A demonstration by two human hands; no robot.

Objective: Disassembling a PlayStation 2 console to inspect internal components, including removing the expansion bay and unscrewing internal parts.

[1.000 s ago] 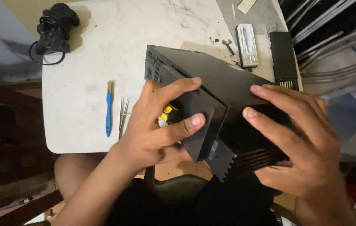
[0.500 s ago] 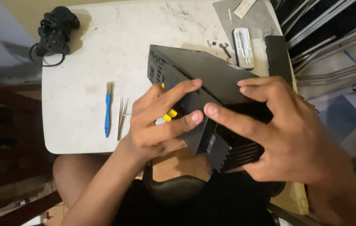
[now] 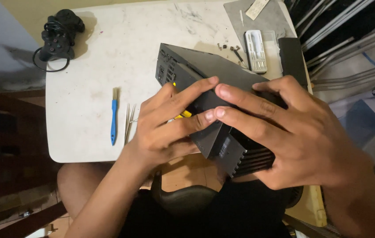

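Observation:
A black box-shaped console (image 3: 196, 70) is tilted over the near edge of the white table (image 3: 86, 132). My left hand (image 3: 170, 125) grips its left side, fingers stretched across the casing, with a yellow-tipped tool (image 3: 183, 115) showing under the fingers. My right hand (image 3: 284, 132) lies over the casing's right part, fingertips meeting the left hand's fingers. The ribbed end of the console (image 3: 249, 156) sticks out below my hands.
A blue-handled brush (image 3: 114, 117) and metal tweezers (image 3: 129, 123) lie left of my hands. A black game controller (image 3: 57, 37) with its cord sits at the far left corner. A white bit case (image 3: 256, 50), loose screws (image 3: 227, 46) and a grey mat (image 3: 267, 20) lie behind the console.
My right hand has slid left across the casing until its fingers meet the left hand's. The console has stayed tilted in about the same place.

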